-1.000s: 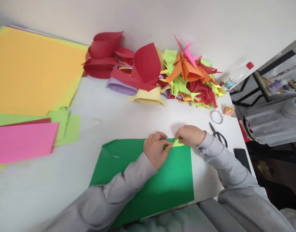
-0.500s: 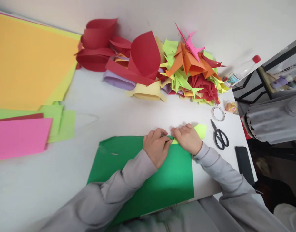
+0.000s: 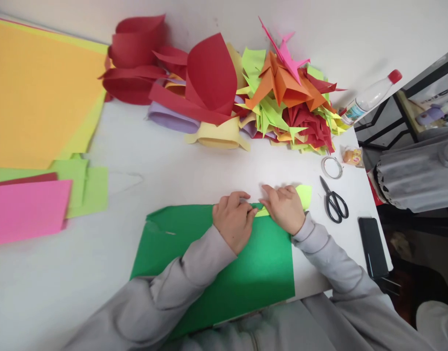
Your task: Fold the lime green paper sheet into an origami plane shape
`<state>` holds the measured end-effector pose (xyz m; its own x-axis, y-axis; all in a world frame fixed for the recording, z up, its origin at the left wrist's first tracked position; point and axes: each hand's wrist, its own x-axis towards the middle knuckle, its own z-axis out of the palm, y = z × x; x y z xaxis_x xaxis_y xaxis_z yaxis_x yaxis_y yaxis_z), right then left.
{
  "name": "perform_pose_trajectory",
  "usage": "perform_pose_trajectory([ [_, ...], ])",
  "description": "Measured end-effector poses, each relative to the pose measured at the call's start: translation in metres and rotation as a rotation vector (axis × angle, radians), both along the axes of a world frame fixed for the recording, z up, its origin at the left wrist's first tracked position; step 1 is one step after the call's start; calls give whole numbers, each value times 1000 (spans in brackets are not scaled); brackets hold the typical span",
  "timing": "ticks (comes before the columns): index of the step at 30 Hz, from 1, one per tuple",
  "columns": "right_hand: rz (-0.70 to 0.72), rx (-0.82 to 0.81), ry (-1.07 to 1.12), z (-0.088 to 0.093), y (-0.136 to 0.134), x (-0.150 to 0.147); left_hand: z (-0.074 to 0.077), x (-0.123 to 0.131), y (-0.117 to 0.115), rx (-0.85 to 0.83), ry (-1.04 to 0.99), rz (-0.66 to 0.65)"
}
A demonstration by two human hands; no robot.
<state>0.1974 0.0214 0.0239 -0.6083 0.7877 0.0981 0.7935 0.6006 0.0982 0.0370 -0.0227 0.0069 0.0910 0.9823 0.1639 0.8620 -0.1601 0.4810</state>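
Observation:
A large sheet of green paper (image 3: 268,258) lies before me, its far edge narrowly folded or rolled over. My left hand (image 3: 233,222) is closed on that far edge near the middle, fingers curled and thumb pressed low. Just to its right, my right hand (image 3: 284,208) grips the same edge with bent fingers, its index finger raised away from the thumb. A strip of light green paper (image 3: 306,195) runs along the edge beneath my right hand and sticks out beyond it. My fingers cover part of the fold.
Scissors (image 3: 334,201), a tape roll (image 3: 322,165), a wrapped snack (image 3: 353,156) and a black phone (image 3: 373,247) lie at the right. Folded paper shapes (image 3: 282,92) and a bottle (image 3: 372,100) stand along the wall. Orange sheets (image 3: 41,97) and pink paper (image 3: 30,209) are at left.
My fingertips have parted slightly at the paper's edge, and my right index finger has lifted. The view has shifted a little; the green sheet stays in place.

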Motion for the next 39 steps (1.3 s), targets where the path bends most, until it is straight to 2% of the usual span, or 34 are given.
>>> perform_pose_trajectory([
  [9,-50,90,15,-3,-5,-1,-4,-21,-1,204,142,26],
  [15,-77,124,80,-3,-8,-2,-5,-20,-1,226,83,-8],
  [22,-128,83,95,0,-10,-3,-8,-18,2,325,174,-8],
  [30,-144,84,100,0,-9,-5,-3,-13,1,360,265,1],
  [35,-141,64,90,-1,-9,-4,-6,-18,2,347,292,-20],
  [39,-144,69,81,-1,-10,-5,-11,-21,5,291,231,-53],
])
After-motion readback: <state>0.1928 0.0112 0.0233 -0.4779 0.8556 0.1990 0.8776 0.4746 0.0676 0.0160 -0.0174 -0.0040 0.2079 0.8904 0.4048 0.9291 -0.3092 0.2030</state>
